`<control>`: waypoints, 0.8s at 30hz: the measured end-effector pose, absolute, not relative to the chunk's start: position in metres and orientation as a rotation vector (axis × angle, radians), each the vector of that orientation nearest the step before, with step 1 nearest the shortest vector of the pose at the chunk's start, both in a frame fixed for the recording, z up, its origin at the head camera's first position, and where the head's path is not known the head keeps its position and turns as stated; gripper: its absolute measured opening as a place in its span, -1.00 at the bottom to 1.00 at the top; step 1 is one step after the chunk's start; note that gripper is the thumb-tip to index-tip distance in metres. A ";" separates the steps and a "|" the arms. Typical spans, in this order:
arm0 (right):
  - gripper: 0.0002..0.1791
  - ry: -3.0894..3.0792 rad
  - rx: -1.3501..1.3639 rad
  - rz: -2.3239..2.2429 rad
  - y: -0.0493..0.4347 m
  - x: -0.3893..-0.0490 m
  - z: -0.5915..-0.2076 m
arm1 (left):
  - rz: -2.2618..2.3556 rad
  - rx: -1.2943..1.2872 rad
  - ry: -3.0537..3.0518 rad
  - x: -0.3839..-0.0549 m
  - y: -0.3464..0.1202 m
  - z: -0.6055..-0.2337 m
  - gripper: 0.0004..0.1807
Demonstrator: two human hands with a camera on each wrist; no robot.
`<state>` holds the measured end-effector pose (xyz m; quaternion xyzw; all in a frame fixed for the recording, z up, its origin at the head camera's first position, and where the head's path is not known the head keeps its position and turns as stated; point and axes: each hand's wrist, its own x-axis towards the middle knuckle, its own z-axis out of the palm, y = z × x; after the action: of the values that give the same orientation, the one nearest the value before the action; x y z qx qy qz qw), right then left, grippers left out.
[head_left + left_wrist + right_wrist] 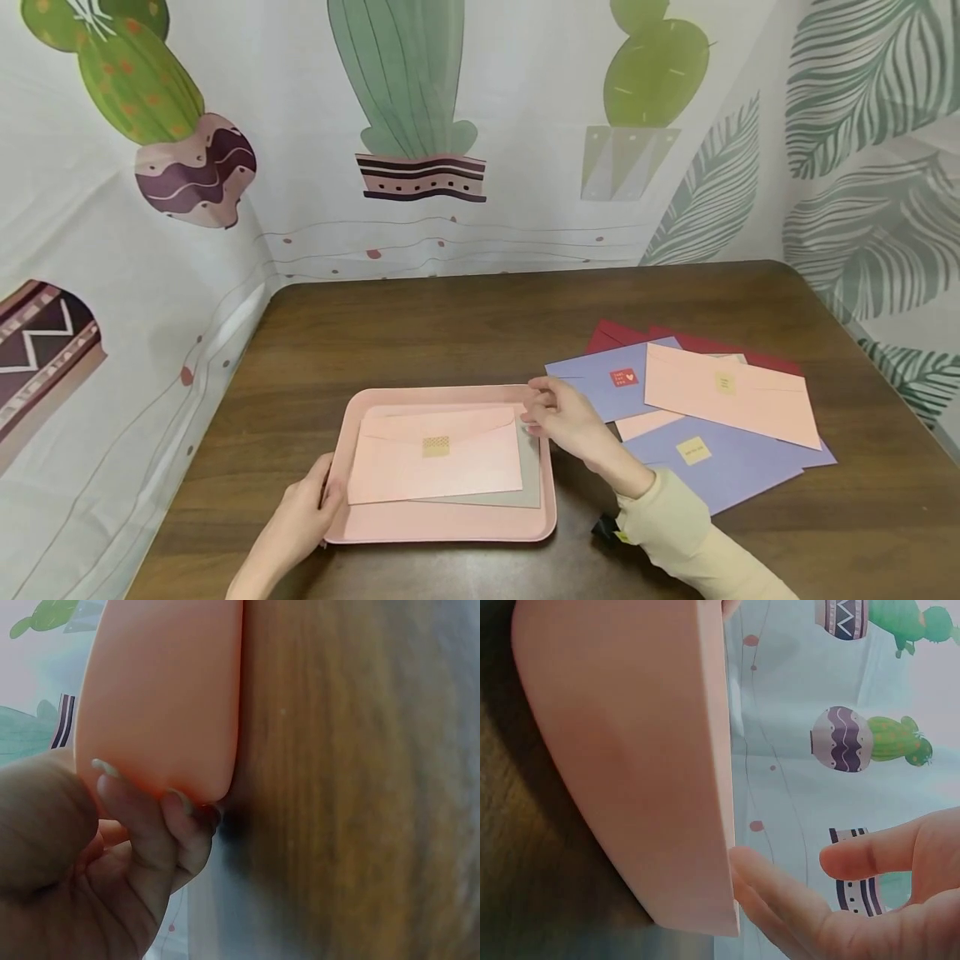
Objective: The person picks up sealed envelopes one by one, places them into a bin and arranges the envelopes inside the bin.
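Note:
A pink tray (442, 527) lies on the table. In it, a pale pink envelope (405, 468) with a gold sticker overlaps a grey envelope (530, 471). My left hand (296, 510) grips the tray's left side; the left wrist view shows its fingers (133, 802) curled against the outer wall. Over the far right corner of the tray sits my right hand (572, 422), fingers reaching past the rim beside the grey envelope. In the right wrist view the thumb (870, 853) stands apart from the other fingers, whose tips the rim partly hides.
Right of the tray lies a loose pile: a blue envelope (585, 383) with a red sticker, a peach envelope (757, 406), another blue envelope (720, 479) and dark red ones (772, 361) behind. A small black object (606, 530) shows by the right sleeve. A cactus-print cloth (525, 225) hangs behind the table.

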<state>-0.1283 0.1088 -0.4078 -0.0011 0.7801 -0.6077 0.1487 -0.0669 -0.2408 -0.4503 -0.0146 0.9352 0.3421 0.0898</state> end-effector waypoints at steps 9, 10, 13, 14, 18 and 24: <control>-0.54 2.196 -0.016 -1.797 0.122 -0.132 -0.407 | 1.015 -0.063 2.775 -0.066 -0.240 -0.449 -0.64; -0.54 2.200 -0.016 -1.798 0.125 -0.133 -0.408 | 1.016 -0.063 2.775 -0.066 -0.240 -0.449 -0.63; -0.56 2.218 -0.027 -1.795 0.136 -0.136 -0.409 | 1.017 -0.070 2.770 -0.067 -0.240 -0.449 -0.63; -0.56 2.229 -0.030 -1.789 0.140 -0.137 -0.410 | 1.019 -0.068 2.769 -0.066 -0.241 -0.450 -0.63; -0.58 2.252 -0.024 -1.777 0.154 -0.139 -0.414 | 1.020 -0.066 2.773 -0.066 -0.242 -0.450 -0.64; -0.60 2.242 -0.007 -1.797 0.176 -0.140 -0.419 | 1.026 -0.060 2.772 -0.067 -0.242 -0.451 -0.62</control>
<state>-0.1398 0.1762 -0.4189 -0.0025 0.7733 -0.6199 0.1336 -0.0666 -0.2420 -0.4512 -0.0201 0.9336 0.3456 0.0926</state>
